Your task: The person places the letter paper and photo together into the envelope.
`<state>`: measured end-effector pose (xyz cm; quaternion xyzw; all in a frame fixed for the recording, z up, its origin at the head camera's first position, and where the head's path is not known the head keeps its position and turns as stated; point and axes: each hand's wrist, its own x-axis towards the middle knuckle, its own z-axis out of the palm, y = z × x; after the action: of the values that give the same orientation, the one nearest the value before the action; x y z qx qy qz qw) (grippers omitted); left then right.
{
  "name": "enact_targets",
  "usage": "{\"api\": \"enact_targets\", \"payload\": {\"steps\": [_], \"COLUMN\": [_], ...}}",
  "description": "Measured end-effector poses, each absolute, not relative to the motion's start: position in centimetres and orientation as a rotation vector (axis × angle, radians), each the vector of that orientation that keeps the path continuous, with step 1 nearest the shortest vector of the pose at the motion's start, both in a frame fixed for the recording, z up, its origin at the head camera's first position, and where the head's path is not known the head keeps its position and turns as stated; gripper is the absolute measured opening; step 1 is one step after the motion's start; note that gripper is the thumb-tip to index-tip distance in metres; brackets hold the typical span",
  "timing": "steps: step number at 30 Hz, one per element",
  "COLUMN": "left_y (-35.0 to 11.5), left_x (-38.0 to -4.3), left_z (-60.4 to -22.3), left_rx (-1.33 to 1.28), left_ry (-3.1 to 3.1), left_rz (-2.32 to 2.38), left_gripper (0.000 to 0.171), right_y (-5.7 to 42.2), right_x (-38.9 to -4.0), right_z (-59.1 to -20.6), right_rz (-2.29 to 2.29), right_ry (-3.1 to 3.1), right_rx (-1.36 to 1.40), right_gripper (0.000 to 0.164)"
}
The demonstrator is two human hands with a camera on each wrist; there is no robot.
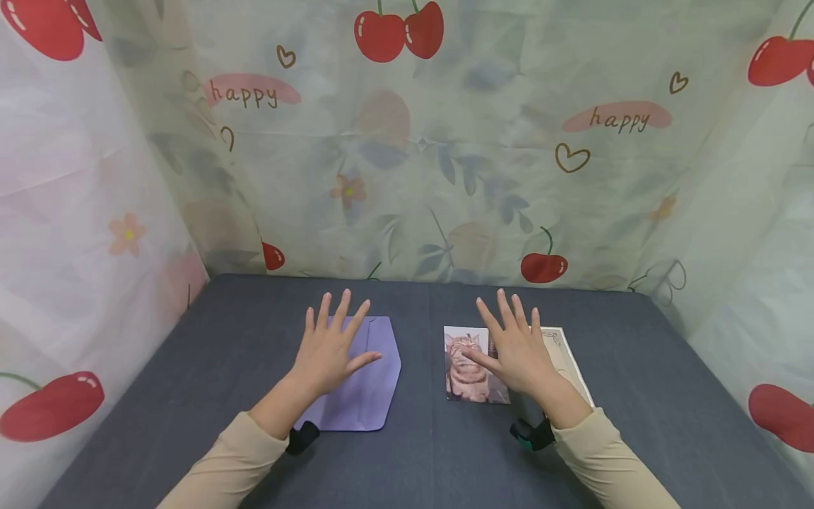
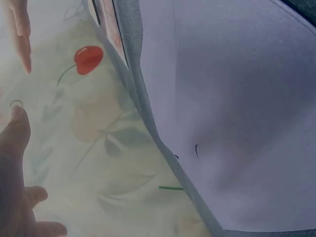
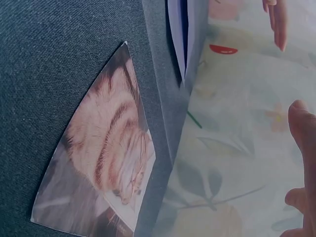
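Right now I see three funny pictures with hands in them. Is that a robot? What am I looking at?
No robot: these are a person's left hand and right hand, with the fingers spread out. The widest picture comes from a camera on the person's head, looking forward and down. The other two are taken from each wrist, so things look close and tilted. On the dark tabletop, a purple envelope lies below the left hand. Near the right hand are a cat picture and, partly hidden by that hand and arm, a cream card with a fancy border. Neither hand holds anything.
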<state>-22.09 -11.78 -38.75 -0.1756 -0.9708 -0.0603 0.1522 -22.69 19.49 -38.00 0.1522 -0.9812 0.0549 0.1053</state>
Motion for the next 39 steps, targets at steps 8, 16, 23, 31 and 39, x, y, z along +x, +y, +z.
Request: {"api": "enact_targets", "payload": {"steps": [8,16,23,31,39], "left_y": [-11.9,-12.2,-12.5,-13.0,-13.2], "left_x": [-21.6,-21.1,-20.8,-20.8,-21.2], "left_z": [-38.1,-37.2,-36.9,-37.1,-37.8], "left_rx": [-0.528,-0.594,-0.714,-0.807,-0.945], "left_ry": [-2.793,-2.775,-2.745,-2.825,-2.884], "left_rz": [-0.163,-0.212,-0.338,-0.481,-0.502], "left_gripper": [0.082,0.075,0.065,0.058,0.049], "right_y": [19.4,18.5,17.2,15.6,13.7], "right_x": [-22.4,-22.0,-22.0,-21.7,-22.1], "right_z": [-37.6,-37.3,-37.8,-38.4,-39.2], "right_rz": [0.168,0.360,0.545,0.673,0.714], "right_ry": [-2.867,-2.822,-2.803,-2.818,-2.833], "right_rx": [0.477,0.597,0.713,0.797,0.899], "right_gripper": [0.086,0.076,0.068,0.062,0.056]}}
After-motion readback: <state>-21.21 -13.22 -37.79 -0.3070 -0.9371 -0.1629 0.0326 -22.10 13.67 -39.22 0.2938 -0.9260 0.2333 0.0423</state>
